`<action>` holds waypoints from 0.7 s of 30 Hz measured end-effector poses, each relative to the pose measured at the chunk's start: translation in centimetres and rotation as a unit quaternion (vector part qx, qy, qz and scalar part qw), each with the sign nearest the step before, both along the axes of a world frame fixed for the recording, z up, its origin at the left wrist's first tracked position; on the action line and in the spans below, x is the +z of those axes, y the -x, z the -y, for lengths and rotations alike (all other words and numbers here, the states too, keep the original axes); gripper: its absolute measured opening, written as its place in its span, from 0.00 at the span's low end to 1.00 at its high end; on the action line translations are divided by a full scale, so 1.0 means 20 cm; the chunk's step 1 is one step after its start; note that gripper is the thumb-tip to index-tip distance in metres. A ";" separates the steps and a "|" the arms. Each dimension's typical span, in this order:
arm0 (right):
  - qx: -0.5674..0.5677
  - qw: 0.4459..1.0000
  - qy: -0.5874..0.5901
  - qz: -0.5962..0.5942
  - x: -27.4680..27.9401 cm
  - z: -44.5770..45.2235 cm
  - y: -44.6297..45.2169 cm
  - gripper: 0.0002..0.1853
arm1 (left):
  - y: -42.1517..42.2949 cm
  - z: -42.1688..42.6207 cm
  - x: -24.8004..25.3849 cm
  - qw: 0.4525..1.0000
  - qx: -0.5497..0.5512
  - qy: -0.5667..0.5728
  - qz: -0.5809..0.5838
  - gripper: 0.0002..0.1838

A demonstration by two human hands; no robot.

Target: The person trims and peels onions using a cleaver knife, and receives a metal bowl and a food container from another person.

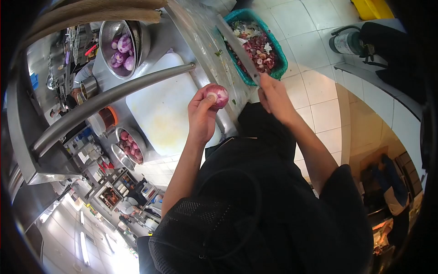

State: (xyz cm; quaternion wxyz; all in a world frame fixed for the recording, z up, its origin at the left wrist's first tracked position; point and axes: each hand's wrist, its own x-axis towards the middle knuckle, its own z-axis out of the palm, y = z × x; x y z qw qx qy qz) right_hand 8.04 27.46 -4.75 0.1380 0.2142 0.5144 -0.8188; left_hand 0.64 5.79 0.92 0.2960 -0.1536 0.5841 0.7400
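A red onion [217, 96] is gripped between the thumb and fingers of the left hand [202, 114], at the near edge of the white cutting board [159, 116]. Farther from the board, a knife [239, 49] is held by the closed right hand [274, 97], its blade seen across a teal-lined bin [281, 57] of onion skins [260, 52]. Near one end of the board, purple onions [124, 44] are held in a metal bowl [119, 28]; near the other, redder onions [130, 146].

Steel counter [160, 39]: white cutting board [157, 109], metal bowls [106, 48].
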 end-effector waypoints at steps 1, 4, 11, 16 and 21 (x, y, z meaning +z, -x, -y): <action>0.000 1.000 0.000 0.000 0.02 0.03 -0.02 0.36 | -0.01 -0.01 0.00 1.000 0.007 -0.007 0.003 0.17; -0.014 0.991 -0.048 -0.123 0.09 0.12 -0.07 0.39 | -0.01 -0.05 0.01 0.999 0.006 0.045 -0.029 0.16; 0.100 0.978 -0.134 -0.124 0.17 0.15 -0.08 0.39 | -0.01 -0.05 0.03 0.994 -0.083 0.005 -0.077 0.18; 0.058 0.992 0.064 -0.092 0.13 0.13 -0.06 0.35 | -0.02 -0.01 -0.02 0.999 -0.033 0.003 -0.023 0.20; 0.030 0.997 0.071 -0.017 0.07 0.04 -0.02 0.42 | 0.00 0.03 0.02 0.996 -0.031 -0.078 0.041 0.26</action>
